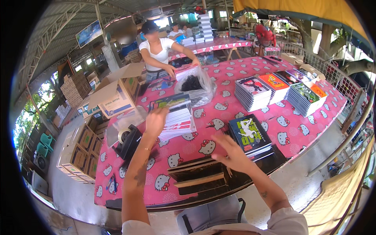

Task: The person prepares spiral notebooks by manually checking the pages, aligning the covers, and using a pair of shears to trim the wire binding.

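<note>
The left hand rests its loosely curled fingers on a stack of notebooks, gripping nothing, as if steadying it. The right hand hovers spread and empty beside a green-covered pile on the pink tabletop, within easy reach.

Left hand stretches forward on a straight arm, fingers curled; right hand hovers lower, fingers spread.

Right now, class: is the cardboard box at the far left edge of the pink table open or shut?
Open. The cardboard box has its top flaps raised and spread outward. Its contents are hidden from this angle.
</note>
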The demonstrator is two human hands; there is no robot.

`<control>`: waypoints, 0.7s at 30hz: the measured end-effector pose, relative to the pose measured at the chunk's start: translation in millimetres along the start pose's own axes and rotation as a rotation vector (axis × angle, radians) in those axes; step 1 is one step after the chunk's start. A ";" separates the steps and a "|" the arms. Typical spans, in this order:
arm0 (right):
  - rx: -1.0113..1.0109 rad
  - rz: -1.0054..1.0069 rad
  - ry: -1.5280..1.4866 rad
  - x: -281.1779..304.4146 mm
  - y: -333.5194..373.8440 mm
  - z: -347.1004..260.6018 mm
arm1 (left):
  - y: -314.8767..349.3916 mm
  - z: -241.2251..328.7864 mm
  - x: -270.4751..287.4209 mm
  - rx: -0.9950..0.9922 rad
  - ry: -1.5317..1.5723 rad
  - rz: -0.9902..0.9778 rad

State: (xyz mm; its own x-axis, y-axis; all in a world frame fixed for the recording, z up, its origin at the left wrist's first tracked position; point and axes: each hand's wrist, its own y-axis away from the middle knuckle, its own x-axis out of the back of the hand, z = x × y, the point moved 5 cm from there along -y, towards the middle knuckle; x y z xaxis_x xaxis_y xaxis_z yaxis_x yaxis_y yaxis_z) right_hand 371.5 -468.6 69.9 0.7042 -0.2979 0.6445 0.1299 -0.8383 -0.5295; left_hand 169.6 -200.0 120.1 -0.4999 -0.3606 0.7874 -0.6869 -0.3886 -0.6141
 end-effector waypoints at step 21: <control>-0.361 0.127 -0.663 -49.9 27.4 45.3 | 27.2 202.9 122.7 -0.153 0.134 -0.012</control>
State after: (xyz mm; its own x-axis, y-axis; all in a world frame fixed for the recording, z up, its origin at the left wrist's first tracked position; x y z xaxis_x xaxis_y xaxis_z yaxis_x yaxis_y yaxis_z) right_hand 371.6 -456.0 -1.8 0.9848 -0.1609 0.0648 -0.1356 -0.9470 -0.2911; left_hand 196.6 -426.8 189.2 -0.5502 -0.2364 0.8009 -0.7601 -0.2552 -0.5976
